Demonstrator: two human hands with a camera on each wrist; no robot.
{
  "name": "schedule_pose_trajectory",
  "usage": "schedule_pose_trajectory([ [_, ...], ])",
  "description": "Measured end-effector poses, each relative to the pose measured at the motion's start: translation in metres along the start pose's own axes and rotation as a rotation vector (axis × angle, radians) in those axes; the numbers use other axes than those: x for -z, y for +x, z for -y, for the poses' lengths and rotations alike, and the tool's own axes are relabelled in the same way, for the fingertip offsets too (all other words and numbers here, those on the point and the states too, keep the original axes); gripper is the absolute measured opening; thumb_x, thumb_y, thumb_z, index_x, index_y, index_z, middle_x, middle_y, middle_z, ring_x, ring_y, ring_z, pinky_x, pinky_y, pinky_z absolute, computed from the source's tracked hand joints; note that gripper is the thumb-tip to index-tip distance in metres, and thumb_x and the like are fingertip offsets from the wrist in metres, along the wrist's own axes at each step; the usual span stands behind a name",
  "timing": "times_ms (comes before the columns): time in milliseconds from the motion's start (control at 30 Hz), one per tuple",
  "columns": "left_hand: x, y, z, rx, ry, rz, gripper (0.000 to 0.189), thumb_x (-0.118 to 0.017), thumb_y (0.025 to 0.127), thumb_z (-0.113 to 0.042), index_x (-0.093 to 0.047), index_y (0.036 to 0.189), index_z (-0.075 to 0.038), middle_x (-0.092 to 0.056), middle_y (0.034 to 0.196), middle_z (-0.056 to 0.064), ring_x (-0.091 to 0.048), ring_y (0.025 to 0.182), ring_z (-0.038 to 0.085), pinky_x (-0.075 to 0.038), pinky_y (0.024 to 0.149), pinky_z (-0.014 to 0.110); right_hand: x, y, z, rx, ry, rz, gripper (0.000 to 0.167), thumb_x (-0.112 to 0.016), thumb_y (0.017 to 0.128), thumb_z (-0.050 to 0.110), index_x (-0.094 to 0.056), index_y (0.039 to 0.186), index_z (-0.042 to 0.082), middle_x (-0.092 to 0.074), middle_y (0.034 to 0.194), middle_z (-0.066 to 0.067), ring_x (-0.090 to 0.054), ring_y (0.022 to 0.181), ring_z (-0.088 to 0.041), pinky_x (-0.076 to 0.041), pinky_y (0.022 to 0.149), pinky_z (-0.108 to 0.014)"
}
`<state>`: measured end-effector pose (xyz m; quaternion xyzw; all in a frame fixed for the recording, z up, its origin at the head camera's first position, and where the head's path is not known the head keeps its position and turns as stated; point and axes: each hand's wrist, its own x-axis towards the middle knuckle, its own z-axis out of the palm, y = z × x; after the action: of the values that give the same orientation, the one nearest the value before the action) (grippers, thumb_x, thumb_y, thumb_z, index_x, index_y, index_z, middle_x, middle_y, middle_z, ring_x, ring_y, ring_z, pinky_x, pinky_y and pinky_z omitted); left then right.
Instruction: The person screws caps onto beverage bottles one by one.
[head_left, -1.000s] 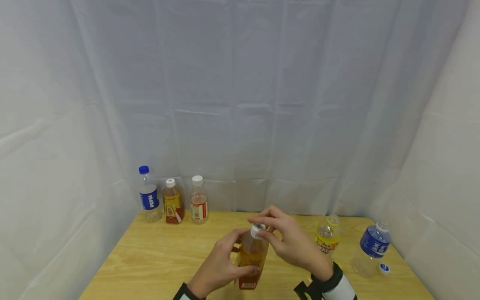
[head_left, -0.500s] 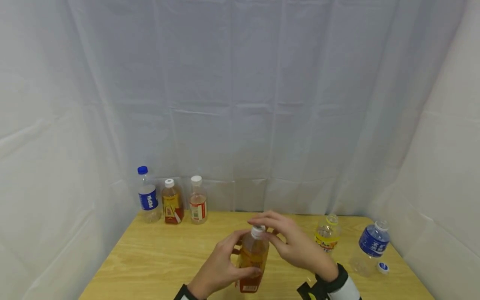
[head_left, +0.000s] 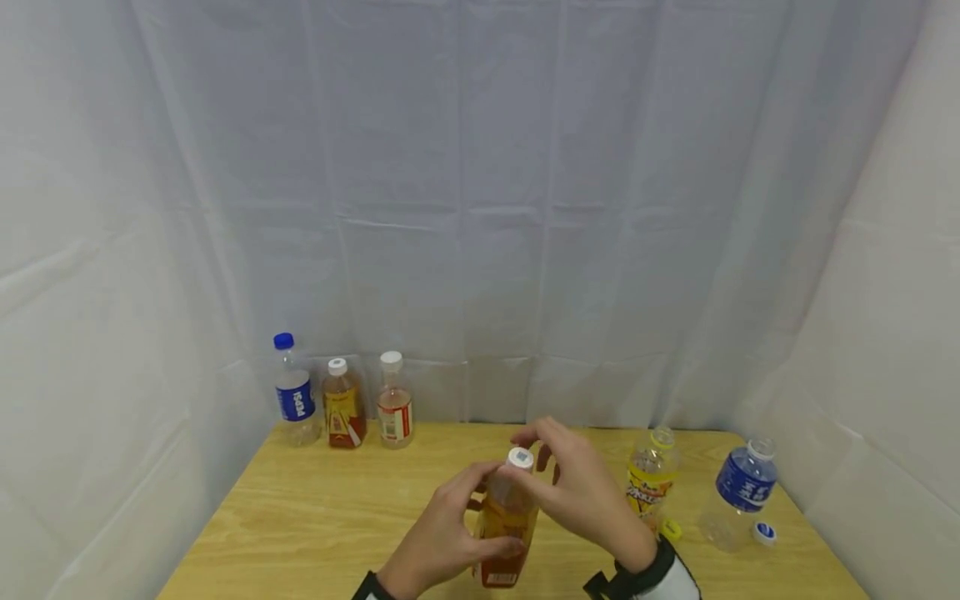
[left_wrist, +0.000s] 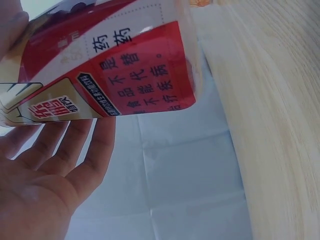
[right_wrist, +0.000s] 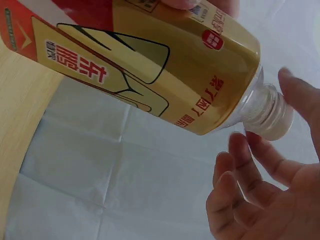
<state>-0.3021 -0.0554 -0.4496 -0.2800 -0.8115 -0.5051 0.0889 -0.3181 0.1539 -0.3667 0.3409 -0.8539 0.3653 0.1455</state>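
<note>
An amber plastic drink bottle [head_left: 508, 518] with a yellow and red label stands at the front middle, tilted a little. My left hand [head_left: 450, 533] grips its body, thumb across the front. In the left wrist view the bottle's red lower label [left_wrist: 145, 70] fills the top. My right hand [head_left: 581, 492] is loosely curved around the white cap [head_left: 520, 457], which sits on the neck. Seen in the right wrist view, the thumb and fingers of this hand [right_wrist: 265, 200] are spread about the cap [right_wrist: 279, 120]; whether a fingertip touches it is hard to tell.
At the back left stand a blue-capped Pepsi bottle [head_left: 297, 404], another amber bottle [head_left: 345, 410] and a white-capped clear bottle [head_left: 395, 412]. On the right are two uncapped bottles, one yellow-labelled [head_left: 649, 487], one blue-labelled [head_left: 746, 483], with a yellow cap [head_left: 671, 529] and a white-blue cap [head_left: 765, 533].
My right fingers have lifted and spread from the cap, so its top shows fully. My thumb has swung to the cap's near left side. The left hand keeps its hold.
</note>
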Motion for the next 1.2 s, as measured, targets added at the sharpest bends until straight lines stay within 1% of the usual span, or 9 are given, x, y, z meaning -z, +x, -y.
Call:
schedule_pose_trajectory([
  [100,0.001,-0.002,0.001,0.000,-0.011,-0.003,0.072,-0.084,0.083,-0.044,-0.049,0.144,-0.030,-0.060,0.133,-0.008,-0.063,0.113,0.013,-0.058,0.086,0.030,0.004,-0.003,-0.004,0.106,0.104,0.077,0.031,-0.065,0.101,0.030,-0.064,0.132,0.030,-0.065,0.124,0.010,-0.062,0.094,-0.008,-0.056,0.072,-0.026],
  [167,0.001,-0.004,0.001,-0.001,-0.014,-0.008,0.072,-0.084,0.083,-0.044,-0.049,0.144,-0.029,-0.061,0.132,-0.008,-0.063,0.113,0.013,-0.059,0.085,0.030,0.006,-0.004,-0.006,0.182,0.160,0.112,0.035,-0.061,0.103,0.020,-0.062,0.137,0.027,-0.064,0.130,0.006,-0.063,0.101,-0.010,-0.056,0.077,-0.027],
  [300,0.001,-0.005,0.003,-0.008,-0.012,-0.014,0.072,-0.084,0.083,-0.043,-0.049,0.144,-0.029,-0.061,0.131,-0.007,-0.064,0.112,0.013,-0.059,0.085,0.028,0.004,-0.003,-0.005,0.225,0.163,0.077,0.029,-0.063,0.101,0.017,-0.069,0.129,0.023,-0.065,0.116,0.005,-0.061,0.094,-0.009,-0.056,0.075,-0.027],
  [500,-0.002,-0.005,0.003,-0.009,-0.005,-0.007,0.072,-0.083,0.083,-0.044,-0.048,0.145,-0.030,-0.059,0.137,-0.007,-0.062,0.116,0.013,-0.058,0.087,0.028,-0.004,-0.002,0.001,0.106,-0.008,-0.034,0.014,-0.075,0.093,0.027,-0.072,0.107,0.026,-0.054,0.090,0.014,-0.051,0.077,-0.007,-0.051,0.064,-0.024],
  [700,-0.004,-0.005,0.004,-0.006,-0.014,-0.027,0.072,-0.084,0.083,-0.043,-0.049,0.144,-0.031,-0.060,0.136,-0.007,-0.063,0.115,0.014,-0.059,0.086,0.028,-0.012,-0.004,0.013,-0.011,-0.110,-0.131,0.018,-0.081,0.087,0.025,-0.072,0.100,0.017,-0.052,0.086,0.013,-0.046,0.066,-0.008,-0.043,0.057,-0.020],
  [800,-0.005,-0.006,0.004,-0.007,-0.012,-0.049,0.071,-0.084,0.083,-0.044,-0.049,0.144,-0.031,-0.060,0.135,-0.007,-0.063,0.115,0.014,-0.059,0.086,0.028,-0.014,-0.004,0.017,-0.012,-0.131,-0.159,0.021,-0.081,0.088,0.028,-0.071,0.100,0.014,-0.054,0.088,0.009,-0.046,0.066,-0.007,-0.043,0.057,-0.019],
  [867,-0.005,-0.006,0.004,-0.016,-0.015,-0.065,0.071,-0.084,0.082,-0.044,-0.049,0.143,-0.031,-0.060,0.135,-0.008,-0.063,0.115,0.014,-0.059,0.085,0.028,-0.013,-0.003,0.016,0.018,-0.093,-0.133,0.022,-0.079,0.090,0.029,-0.071,0.104,0.015,-0.056,0.091,0.008,-0.049,0.069,-0.006,-0.046,0.059,-0.019],
  [1067,-0.002,-0.007,0.006,-0.090,-0.037,-0.074,0.071,-0.084,0.084,-0.037,-0.048,0.144,-0.031,-0.060,0.135,-0.007,-0.064,0.115,0.016,-0.060,0.085,0.030,-0.001,-0.002,0.005,0.157,0.176,0.058,0.029,-0.068,0.098,0.020,-0.068,0.127,0.025,-0.068,0.115,0.004,-0.060,0.085,-0.006,-0.055,0.068,-0.025],
  [1200,-0.001,-0.008,0.007,-0.120,-0.055,-0.043,0.070,-0.083,0.086,-0.035,-0.047,0.145,-0.032,-0.061,0.134,-0.007,-0.063,0.116,0.015,-0.060,0.086,0.031,-0.002,-0.001,0.003,0.189,0.215,0.060,0.025,-0.068,0.098,0.020,-0.071,0.122,0.026,-0.069,0.111,0.007,-0.059,0.082,-0.006,-0.053,0.067,-0.025],
])
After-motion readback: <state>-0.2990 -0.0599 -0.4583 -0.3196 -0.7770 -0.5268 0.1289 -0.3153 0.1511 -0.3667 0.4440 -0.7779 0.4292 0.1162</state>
